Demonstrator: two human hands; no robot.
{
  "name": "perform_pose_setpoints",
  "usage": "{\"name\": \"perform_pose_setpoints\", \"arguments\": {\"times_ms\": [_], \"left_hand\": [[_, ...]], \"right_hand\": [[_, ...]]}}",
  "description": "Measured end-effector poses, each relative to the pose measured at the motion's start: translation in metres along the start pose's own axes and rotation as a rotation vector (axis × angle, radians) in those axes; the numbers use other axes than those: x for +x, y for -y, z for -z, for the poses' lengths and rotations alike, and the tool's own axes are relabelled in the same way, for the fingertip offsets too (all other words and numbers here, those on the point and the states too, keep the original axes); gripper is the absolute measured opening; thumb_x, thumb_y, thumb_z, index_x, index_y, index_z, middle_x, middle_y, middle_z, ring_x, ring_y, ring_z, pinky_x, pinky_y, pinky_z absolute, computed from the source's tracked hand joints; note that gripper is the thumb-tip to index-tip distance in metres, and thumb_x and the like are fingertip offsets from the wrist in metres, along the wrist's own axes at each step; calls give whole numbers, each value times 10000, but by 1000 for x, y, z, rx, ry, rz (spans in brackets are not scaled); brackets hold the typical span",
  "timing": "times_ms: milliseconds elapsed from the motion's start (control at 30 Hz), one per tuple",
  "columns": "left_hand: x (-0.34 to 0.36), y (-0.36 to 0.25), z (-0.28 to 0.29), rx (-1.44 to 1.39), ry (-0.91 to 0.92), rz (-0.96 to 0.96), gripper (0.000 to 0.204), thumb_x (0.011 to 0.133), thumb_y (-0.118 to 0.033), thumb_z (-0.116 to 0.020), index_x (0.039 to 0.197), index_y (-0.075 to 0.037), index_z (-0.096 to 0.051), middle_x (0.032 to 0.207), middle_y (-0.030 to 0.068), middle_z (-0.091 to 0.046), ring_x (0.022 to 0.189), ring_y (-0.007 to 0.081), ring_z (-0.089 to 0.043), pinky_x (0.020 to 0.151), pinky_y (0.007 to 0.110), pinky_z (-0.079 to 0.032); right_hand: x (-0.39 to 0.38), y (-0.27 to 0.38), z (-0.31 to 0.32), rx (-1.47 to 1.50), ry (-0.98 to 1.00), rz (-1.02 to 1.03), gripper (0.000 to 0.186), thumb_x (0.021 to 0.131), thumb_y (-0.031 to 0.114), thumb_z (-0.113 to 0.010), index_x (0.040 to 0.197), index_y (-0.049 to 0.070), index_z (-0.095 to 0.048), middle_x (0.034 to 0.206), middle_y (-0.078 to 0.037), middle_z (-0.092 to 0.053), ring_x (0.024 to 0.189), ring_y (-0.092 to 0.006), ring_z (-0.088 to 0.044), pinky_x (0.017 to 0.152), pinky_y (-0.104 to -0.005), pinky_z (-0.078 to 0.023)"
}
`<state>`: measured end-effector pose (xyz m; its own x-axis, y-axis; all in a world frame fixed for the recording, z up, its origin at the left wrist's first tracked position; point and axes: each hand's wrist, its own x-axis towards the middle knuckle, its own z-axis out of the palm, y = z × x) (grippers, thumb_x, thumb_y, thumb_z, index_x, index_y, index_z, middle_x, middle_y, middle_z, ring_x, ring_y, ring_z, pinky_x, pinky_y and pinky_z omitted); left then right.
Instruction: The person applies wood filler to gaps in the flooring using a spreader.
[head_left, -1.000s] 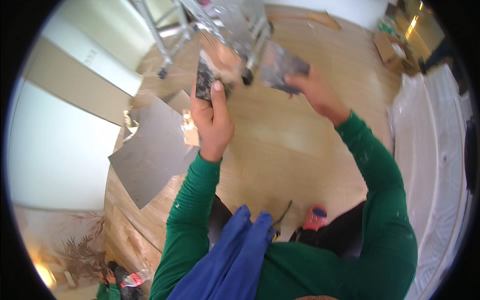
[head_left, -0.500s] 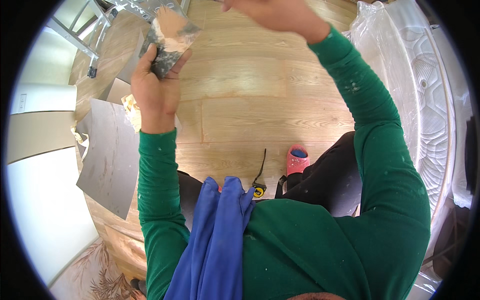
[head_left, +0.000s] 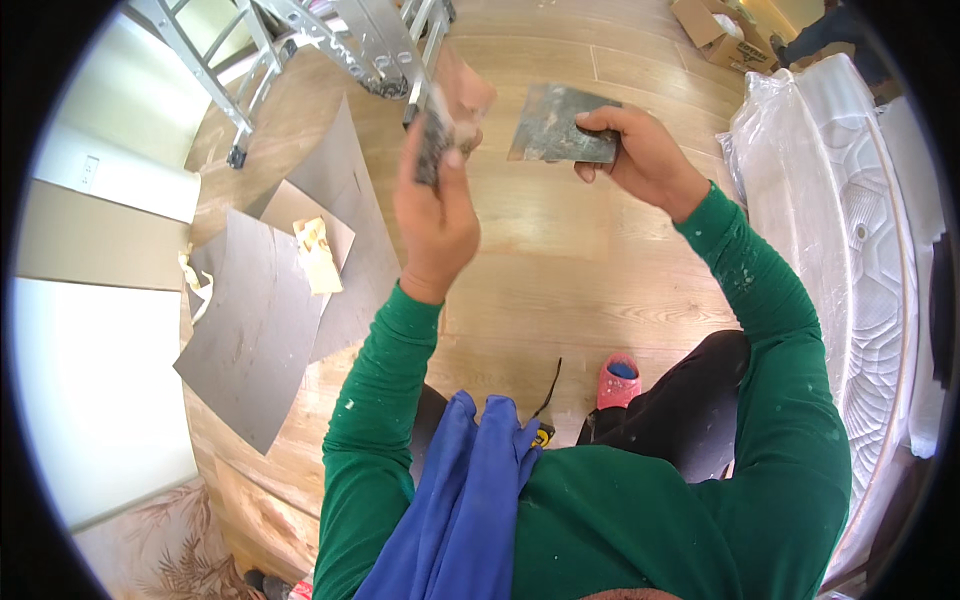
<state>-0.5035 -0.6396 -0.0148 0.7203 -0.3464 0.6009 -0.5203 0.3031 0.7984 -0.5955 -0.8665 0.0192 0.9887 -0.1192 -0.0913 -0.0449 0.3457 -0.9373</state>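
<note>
In my left hand (head_left: pixel 440 225) I grip a dark, smeared putty knife (head_left: pixel 430 150), its blade tipped on edge and blurred by motion. A lump of pinkish-tan filler (head_left: pixel 466 92) sits on its far part. My right hand (head_left: pixel 648 158) is closed around the right end of a second putty knife (head_left: pixel 562 122), a wide grey metal blade with the thumb on top. Both blades are up in front of me, a short gap apart, above the wood floor (head_left: pixel 540 260).
An aluminium ladder (head_left: pixel 355 45) stands far left. Grey sheets (head_left: pixel 250 330) with crumpled yellowish paper (head_left: pixel 316 258) lie on the left floor. A plastic-wrapped mattress (head_left: pixel 872 230) runs along the right. Cardboard box (head_left: pixel 722 38) far right; tape measure (head_left: pixel 542 437) by my legs.
My right hand has come down and back, bringing its putty knife into view. My left hand has moved right, tilting its knife on edge. The view has shifted, showing more ladder and the box.
</note>
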Motion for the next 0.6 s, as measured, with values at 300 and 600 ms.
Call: {"name": "perform_pose_setpoints", "arguments": {"times_ms": [300,600], "left_hand": [[-1,38,-2,418,411,-317,637,800,180,-485,1405,-17,-497,1438,216,-515,1286,400,-538,1010,431,-495],[10,16,-23,-930,-97,884,316,1020,-118,-445,1271,57,-527,1163,160,-647,999,279,-679,896,450,-596]], "right_hand": [[-15,23,7,314,88,-68,359,984,168,-464,1216,-88,-562,1024,-195,-700,830,-292,-687,621,-348,-525],[-9,-6,4,-924,-22,778,618,871,-120,-548,1451,81,-472,1267,-142,-609,1033,-322,-637,890,-396,-541]]}}
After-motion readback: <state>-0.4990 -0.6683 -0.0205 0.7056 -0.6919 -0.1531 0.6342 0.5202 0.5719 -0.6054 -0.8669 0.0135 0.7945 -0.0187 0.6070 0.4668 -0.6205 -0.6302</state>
